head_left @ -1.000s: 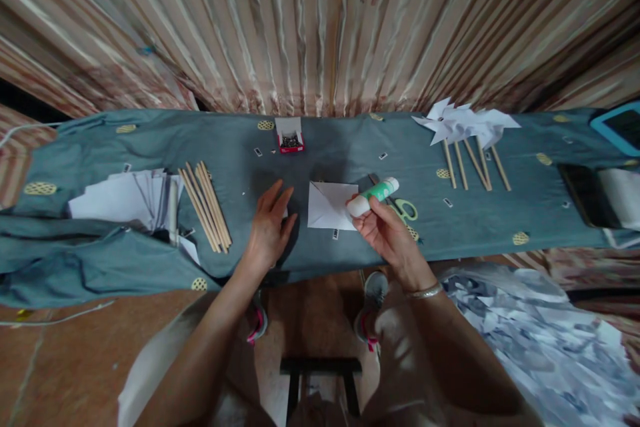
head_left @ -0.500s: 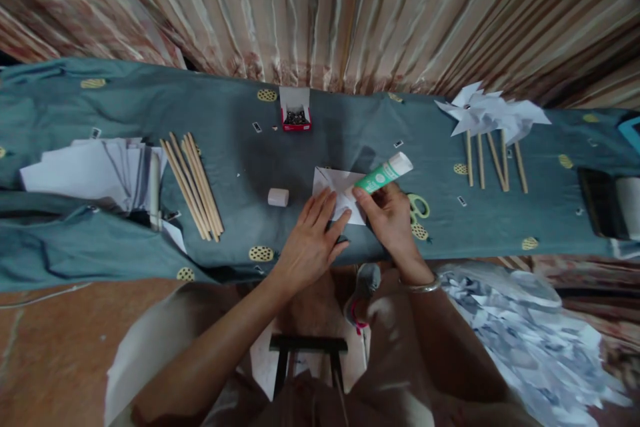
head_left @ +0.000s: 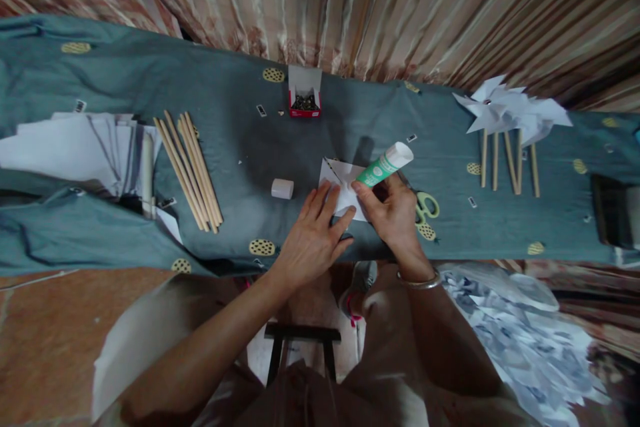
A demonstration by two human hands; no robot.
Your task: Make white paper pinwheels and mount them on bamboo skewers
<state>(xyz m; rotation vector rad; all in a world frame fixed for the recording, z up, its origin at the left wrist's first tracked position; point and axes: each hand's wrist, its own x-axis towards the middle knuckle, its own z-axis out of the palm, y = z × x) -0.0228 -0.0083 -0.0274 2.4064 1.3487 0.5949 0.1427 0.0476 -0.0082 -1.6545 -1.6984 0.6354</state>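
A white paper square [head_left: 344, 173] with a slit running in from its corner lies on the cloth in front of me. My left hand [head_left: 316, 227] rests flat over its lower left part, fingers spread. In my right hand [head_left: 390, 210] is a green and white glue stick [head_left: 386, 165], tilted, with its lower end at the middle of the paper. My fingers partly hide that end. The white glue cap [head_left: 283, 189] lies on its side to the left of the paper. Green-handled scissors [head_left: 428, 205] lie just right of my right hand, partly covered by it.
Several wooden sticks [head_left: 187, 173] and a stack of cut paper [head_left: 65, 143] lie at the left. A red box of metal pins [head_left: 305, 104] stands open at the back. Paper pinwheels [head_left: 510, 107] on sticks lie at the right. A bag of paper pieces [head_left: 525, 340] sits below the table edge.
The view has shifted slightly. My right hand still grips the glue stick, now held a little more upright at the paper's middle. My left hand stays on the paper.
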